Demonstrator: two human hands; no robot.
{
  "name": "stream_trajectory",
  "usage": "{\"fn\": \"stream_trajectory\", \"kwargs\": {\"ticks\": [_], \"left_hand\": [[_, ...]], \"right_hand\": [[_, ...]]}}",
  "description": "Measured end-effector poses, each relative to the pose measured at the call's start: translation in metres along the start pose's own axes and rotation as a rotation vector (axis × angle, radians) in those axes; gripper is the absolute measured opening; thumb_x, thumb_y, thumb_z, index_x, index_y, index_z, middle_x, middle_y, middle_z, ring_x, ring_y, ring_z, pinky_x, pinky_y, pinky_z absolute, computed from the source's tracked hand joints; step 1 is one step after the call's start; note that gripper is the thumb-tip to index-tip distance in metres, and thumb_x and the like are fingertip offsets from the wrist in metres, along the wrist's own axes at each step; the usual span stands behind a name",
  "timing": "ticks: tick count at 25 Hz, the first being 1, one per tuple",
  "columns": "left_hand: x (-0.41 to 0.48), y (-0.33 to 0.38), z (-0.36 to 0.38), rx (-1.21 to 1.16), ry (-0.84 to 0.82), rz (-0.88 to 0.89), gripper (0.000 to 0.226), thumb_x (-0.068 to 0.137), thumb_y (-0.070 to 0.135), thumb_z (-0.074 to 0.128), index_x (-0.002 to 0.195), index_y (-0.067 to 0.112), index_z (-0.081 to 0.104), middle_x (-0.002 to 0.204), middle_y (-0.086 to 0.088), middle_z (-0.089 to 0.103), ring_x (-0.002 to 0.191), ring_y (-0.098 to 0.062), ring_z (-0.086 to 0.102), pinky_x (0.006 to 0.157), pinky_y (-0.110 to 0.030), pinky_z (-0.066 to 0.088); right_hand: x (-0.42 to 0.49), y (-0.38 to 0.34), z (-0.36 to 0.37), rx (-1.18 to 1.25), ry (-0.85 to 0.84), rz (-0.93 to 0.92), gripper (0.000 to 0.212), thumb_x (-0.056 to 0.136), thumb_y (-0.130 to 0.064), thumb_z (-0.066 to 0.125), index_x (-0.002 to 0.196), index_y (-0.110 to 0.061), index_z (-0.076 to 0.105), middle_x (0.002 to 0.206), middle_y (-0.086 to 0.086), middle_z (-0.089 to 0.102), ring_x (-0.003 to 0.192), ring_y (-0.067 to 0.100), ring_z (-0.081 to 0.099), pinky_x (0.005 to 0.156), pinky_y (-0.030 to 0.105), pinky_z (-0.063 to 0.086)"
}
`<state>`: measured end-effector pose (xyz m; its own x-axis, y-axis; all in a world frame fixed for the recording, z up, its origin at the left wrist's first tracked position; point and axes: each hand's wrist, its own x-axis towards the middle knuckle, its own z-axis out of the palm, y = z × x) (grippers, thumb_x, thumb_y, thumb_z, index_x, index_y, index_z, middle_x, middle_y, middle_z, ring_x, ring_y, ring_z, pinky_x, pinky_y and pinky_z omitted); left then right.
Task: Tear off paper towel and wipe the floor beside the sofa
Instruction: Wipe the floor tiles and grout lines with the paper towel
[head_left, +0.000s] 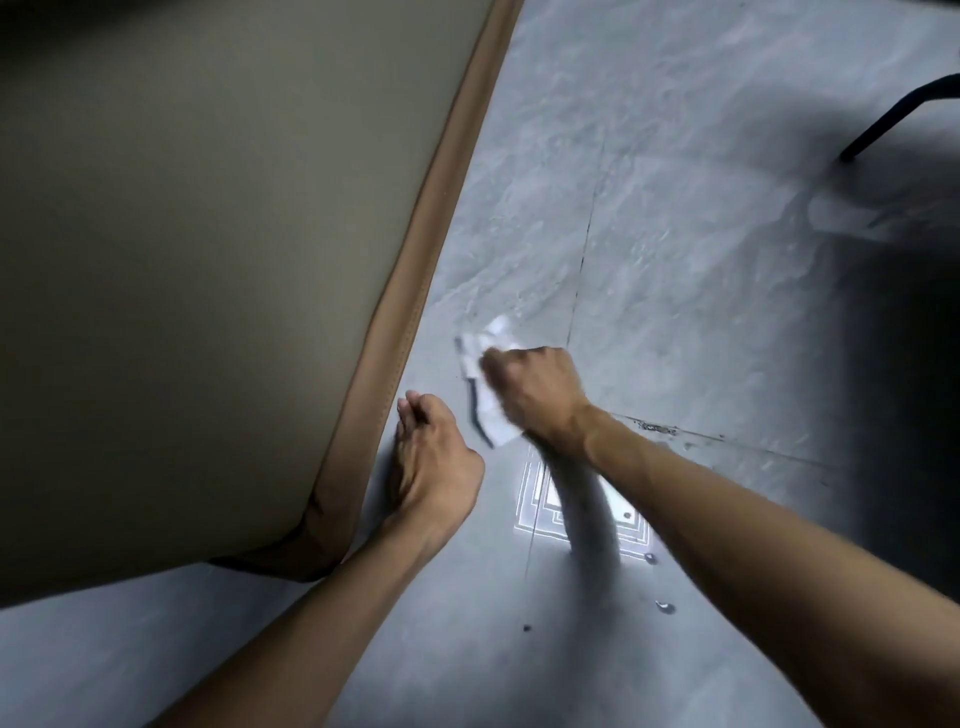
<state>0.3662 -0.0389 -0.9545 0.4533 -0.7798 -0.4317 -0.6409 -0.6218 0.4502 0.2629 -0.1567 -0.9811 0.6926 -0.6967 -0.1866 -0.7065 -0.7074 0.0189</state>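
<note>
The right hand (530, 389) sits just right of frame centre, knuckles up. Its grip is closed around a crumpled white paper towel (493, 415), fingers curled over the wad and holding it down on the grey floor (675, 208). The towel is blurred. Its long axis runs roughly from 12 o'clock to 6 o'clock, one loose end poking out past the knuckles toward 12 and the other trailing under the wrist toward 6. It lies near the sofa (208, 260) without touching it.

The sofa fills the picture from 8 to 12 o'clock, and its tan trim (415, 291) slants from 1 o'clock down to 7. The left hand (436, 467) is at 7 o'clock of the right hand, its grip open and holding nothing. Its fingers are straight and together, pointing to 12, with the tips just beside the trim.

A dark tile joint (582, 270) runs away toward 12 from the towel. A few droplets (664, 606) lie at 5 o'clock, and a black furniture leg (893, 114) stands at 2 o'clock.
</note>
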Motion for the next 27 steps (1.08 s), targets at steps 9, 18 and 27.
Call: {"fn": "stream_trajectory", "kwargs": {"ticks": [9,18,27], "left_hand": [[-0.007,0.008,-0.019,-0.283,0.228,-0.139,0.024,0.085,0.004,0.048,0.097,0.018,0.034,0.106,-0.022,0.064,0.097,-0.040,0.058,0.072,-0.036,0.037],[-0.013,0.044,0.016,-0.024,-0.036,0.268,0.036,0.074,-0.004,0.044,0.109,0.007,0.041,0.120,-0.012,0.052,0.110,-0.033,0.052,0.084,-0.036,0.041],[-0.020,0.053,0.044,0.181,-0.048,0.370,0.063,0.082,-0.001,0.040,0.142,-0.004,0.024,0.152,-0.019,0.031,0.144,-0.029,0.024,0.116,-0.033,0.024]], "right_hand": [[0.012,-0.076,-0.001,0.187,0.010,0.075,0.012,0.088,-0.021,0.048,0.094,-0.015,0.057,0.076,0.010,0.068,0.066,0.032,0.067,0.049,0.030,0.023],[-0.143,0.100,0.016,0.097,0.034,0.602,0.014,0.097,-0.019,0.046,0.087,-0.010,0.052,0.079,0.022,0.068,0.067,0.044,0.063,0.054,0.040,0.039],[-0.107,0.016,0.012,0.185,0.015,0.482,0.004,0.086,-0.014,0.052,0.087,-0.014,0.056,0.071,0.011,0.068,0.062,0.036,0.065,0.050,0.033,0.029]]}}
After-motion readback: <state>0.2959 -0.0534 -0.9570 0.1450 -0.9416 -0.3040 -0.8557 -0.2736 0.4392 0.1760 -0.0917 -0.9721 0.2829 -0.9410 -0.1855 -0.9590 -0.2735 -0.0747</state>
